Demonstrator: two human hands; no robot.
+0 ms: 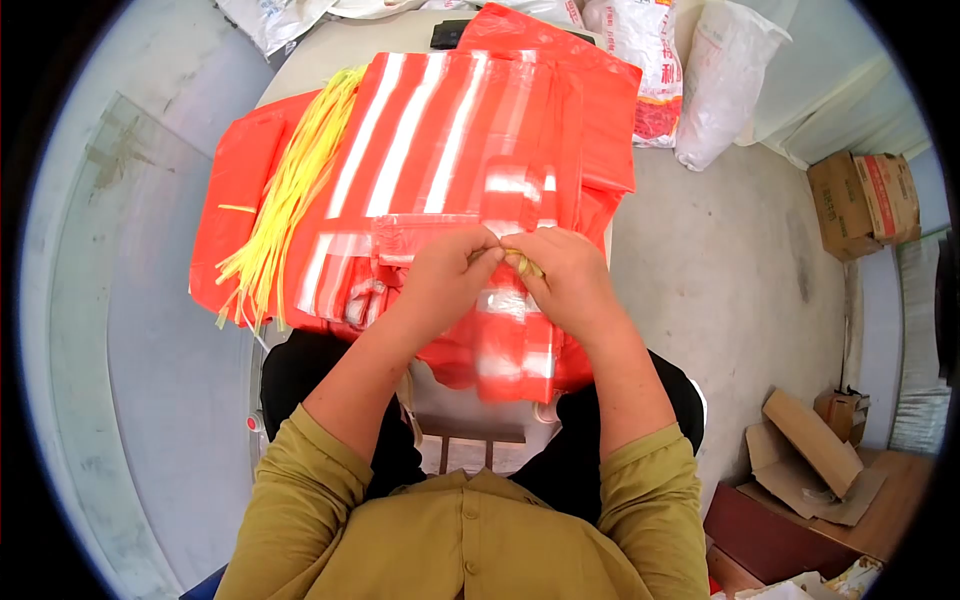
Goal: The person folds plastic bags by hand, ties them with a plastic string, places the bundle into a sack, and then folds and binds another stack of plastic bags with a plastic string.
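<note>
My left hand (450, 270) and my right hand (568, 278) meet over the middle of a narrow folded bundle of red plastic bags (513, 355). Both are closed in a pinch, fingertips almost touching. Between them shows a short piece of yellow tie strip (526, 263); its run around the bundle is hidden by my fingers. The bundle has whitish stripes and its lower end is blurred. Under and beyond it lies a wide stack of red plastic bags with white stripes (420, 130). A loose bunch of yellow strips (295, 200) rests left of my left hand.
More red plastic sheets (230, 220) spread at the left of the table. White sacks (725, 80) stand behind on the right. Cardboard boxes (845, 205) and a flattened open carton (810, 460) are at the right. A glass panel (110, 300) leans at the left wall.
</note>
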